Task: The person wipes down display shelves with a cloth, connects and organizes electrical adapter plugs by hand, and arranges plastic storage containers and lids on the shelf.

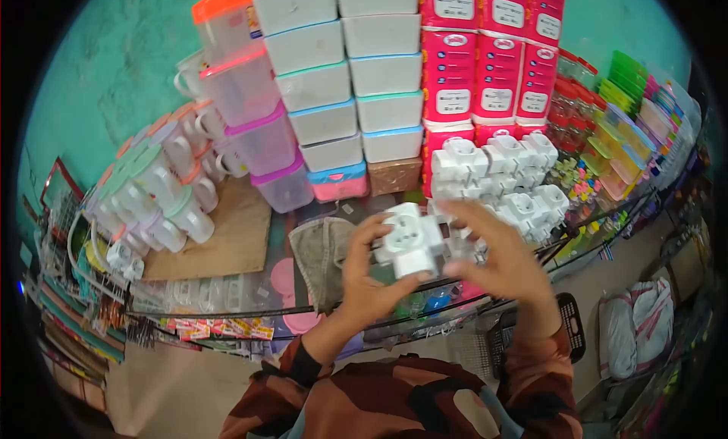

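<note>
A white multi-socket plug adapter is held in front of my body, with round socket faces showing. My left hand grips it from the left side, thumb below and fingers behind. Just to its right, my right hand is blurred, its fingers curved and spread apart; whether it touches the adapter's right edge cannot be made out. Beyond the right hand, more white adapters stand stacked in rows on the counter. A grey-brown cloth lies left of my left hand.
Stacked lidded boxes and pink packages rise behind the counter. Pitchers stand at left on cardboard. Jars and colourful containers are at right. A black basket and white sacks sit lower right.
</note>
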Tool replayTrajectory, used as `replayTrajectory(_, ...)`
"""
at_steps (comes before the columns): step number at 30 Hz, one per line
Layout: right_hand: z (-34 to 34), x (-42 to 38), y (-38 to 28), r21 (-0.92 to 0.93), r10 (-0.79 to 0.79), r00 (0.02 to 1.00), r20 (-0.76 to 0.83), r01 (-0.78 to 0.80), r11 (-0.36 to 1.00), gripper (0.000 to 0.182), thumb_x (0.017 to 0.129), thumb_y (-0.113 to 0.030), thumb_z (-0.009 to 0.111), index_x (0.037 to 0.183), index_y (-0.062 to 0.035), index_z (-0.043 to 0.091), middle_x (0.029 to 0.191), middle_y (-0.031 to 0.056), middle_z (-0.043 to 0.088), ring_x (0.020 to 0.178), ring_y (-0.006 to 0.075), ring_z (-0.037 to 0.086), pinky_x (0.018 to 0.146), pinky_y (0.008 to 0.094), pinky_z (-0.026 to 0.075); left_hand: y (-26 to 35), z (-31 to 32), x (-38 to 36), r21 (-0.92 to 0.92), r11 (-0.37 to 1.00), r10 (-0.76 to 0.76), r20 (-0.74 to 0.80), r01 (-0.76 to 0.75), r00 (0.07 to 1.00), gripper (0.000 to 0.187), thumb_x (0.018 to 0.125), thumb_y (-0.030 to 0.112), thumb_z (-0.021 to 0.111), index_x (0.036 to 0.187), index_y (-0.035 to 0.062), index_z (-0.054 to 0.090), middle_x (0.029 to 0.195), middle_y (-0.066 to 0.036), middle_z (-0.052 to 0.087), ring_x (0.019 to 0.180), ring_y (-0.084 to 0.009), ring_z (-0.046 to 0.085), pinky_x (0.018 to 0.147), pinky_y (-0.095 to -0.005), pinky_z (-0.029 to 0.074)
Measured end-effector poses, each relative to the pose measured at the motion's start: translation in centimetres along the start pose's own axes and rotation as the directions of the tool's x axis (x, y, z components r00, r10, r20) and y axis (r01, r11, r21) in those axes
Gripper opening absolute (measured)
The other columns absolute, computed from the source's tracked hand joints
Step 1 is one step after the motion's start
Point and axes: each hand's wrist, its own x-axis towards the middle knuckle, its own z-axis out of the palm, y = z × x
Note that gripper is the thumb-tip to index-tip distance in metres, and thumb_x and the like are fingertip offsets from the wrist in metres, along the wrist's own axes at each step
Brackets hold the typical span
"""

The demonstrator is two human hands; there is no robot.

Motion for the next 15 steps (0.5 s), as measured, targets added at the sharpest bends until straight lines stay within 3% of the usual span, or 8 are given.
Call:
replayTrajectory(1, 1.2, -0.3, -0.4, 0.008, -0.01, 0.998, 0.054, 0.009, 1.0, 0.069, 0.077, -0.026, 0.073, 0.136, -0.0061, 0.044, 0.131, 0.0127, 0.05, 0.114, 0.024, 0.051, 0.088, 0.0328, 0.044, -0.2, 0.0, -0.2, 0.074, 0.996, 0.053, 0.041, -0.056, 0.998, 0.072, 0.064, 0.017, 0.083, 0.124, 0.0067, 0.043, 0.132, -0.016, 0.043, 0.12, -0.0262, 0.046, 0.1, -0.0367, 0.039)
replayTrajectory(3, 3.5, -0.8, 0.9, 0.064, -0.093, 0.996, -0.01, 0.093, 0.994, 0.079, 0.074, -0.028, 0.076, 0.139, -0.0007, 0.038, 0.136, 0.0153, 0.044, 0.123, 0.0236, 0.045, 0.098, 0.0339, 0.039, 0.1, 0.1, -0.6, 0.146, 0.984, 0.094, 0.053, -0.101, 0.994, 0.07, 0.064, 0.021, 0.083, 0.122, 0.0066, 0.046, 0.131, -0.018, 0.046, 0.12, -0.029, 0.046, 0.101, -0.0403, 0.036)
replayTrajectory(5, 5.5, -1.9, 2.4, 0.318, 0.031, 0.999, -0.022, -0.022, 0.948, 0.091, 0.07, -0.031, 0.079, 0.14, 0.0033, 0.033, 0.139, 0.0154, 0.04, 0.128, 0.0222, 0.04, 0.104, 0.0348, 0.033, 1.2, -0.5, -0.5, 0.259, 0.948, 0.172, 0.071, -0.185, 0.982, 0.066, 0.059, 0.021, 0.083, 0.117, 0.0056, 0.054, 0.126, -0.016, 0.051, 0.117, -0.0367, 0.047, 0.1, -0.045, 0.036)
replayTrajectory(6, 6.5, -2.1, 2.7, 0.345, 0.006, 0.999, -0.051, 0.012, 0.939, 0.098, 0.067, -0.034, 0.081, 0.142, 0.0021, 0.031, 0.139, 0.0125, 0.039, 0.127, 0.0212, 0.04, 0.104, 0.0346, 0.033, 1.5, -0.6, -0.8, 0.305, 0.928, 0.199, 0.083, -0.215, 0.977, 0.067, 0.059, 0.022, 0.083, 0.117, 0.0055, 0.054, 0.127, -0.016, 0.05, 0.119, -0.0371, 0.046, 0.101, -0.0461, 0.036)
replayTrajectory(7, 7.7, -2.2, 2.7, 0.424, 0.02, 0.995, -0.095, 0.022, 0.905, 0.096, 0.066, -0.034, 0.081, 0.14, 0.0017, 0.033, 0.137, 0.0116, 0.04, 0.127, 0.0212, 0.041, 0.104, 0.0336, 0.033, 1.7, -0.8, -1.2, 0.35, 0.905, 0.22, 0.099, -0.241, 0.971, 0.067, 0.06, 0.023, 0.083, 0.118, 0.0055, 0.054, 0.127, -0.015, 0.05, 0.12, -0.0374, 0.044, 0.101, -0.0472, 0.035)
replayTrajectory(9, 9.3, -2.2, 2.5, 0.513, 0.086, 0.98, -0.178, 0.018, 0.858, 0.078, 0.07, -0.02, 0.078, 0.135, 0.0006, 0.04, 0.133, 0.0133, 0.045, 0.124, 0.0238, 0.043, 0.105, 0.0355, 0.032, 2.3, -1.7, -1.7, 0.376, 0.896, 0.199, 0.136, -0.237, 0.97, 0.067, 0.064, 0.023, 0.079, 0.123, 0.005, 0.051, 0.131, -0.017, 0.046, 0.123, -0.0373, 0.04, 0.102, -0.0488, 0.033)
replayTrajectory(13, 10.3, -0.9, 0.7, 0.687, 0.236, 0.961, -0.143, -0.075, 0.723, 0.066, 0.073, -0.006, 0.069, 0.132, 0.0006, 0.042, 0.128, 0.0113, 0.049, 0.118, 0.0199, 0.048, 0.1, 0.0327, 0.038, 3.2, -2.7, -2.7, 0.177, 0.967, 0.154, 0.161, -0.182, 0.975, 0.073, 0.072, 0.027, 0.073, 0.133, 0.0033, 0.04, 0.138, -0.019, 0.039, 0.129, -0.0349, 0.036, 0.108, -0.0475, 0.026)
replayTrajectory(15, 10.7, -0.5, 0.6, 0.696, 0.19, 0.963, -0.19, -0.005, 0.718, 0.062, 0.073, 0.002, 0.061, 0.132, 0.0004, 0.042, 0.124, 0.0093, 0.052, 0.113, 0.0171, 0.051, 0.096, 0.0299, 0.041, 3.3, -2.5, -3.2, -0.321, 0.945, -0.116, -0.15, 0.062, 0.982, 0.079, 0.074, 0.03, 0.072, 0.138, 0.0017, 0.035, 0.141, -0.017, 0.036, 0.133, -0.0315, 0.032, 0.111, -0.0456, 0.022)
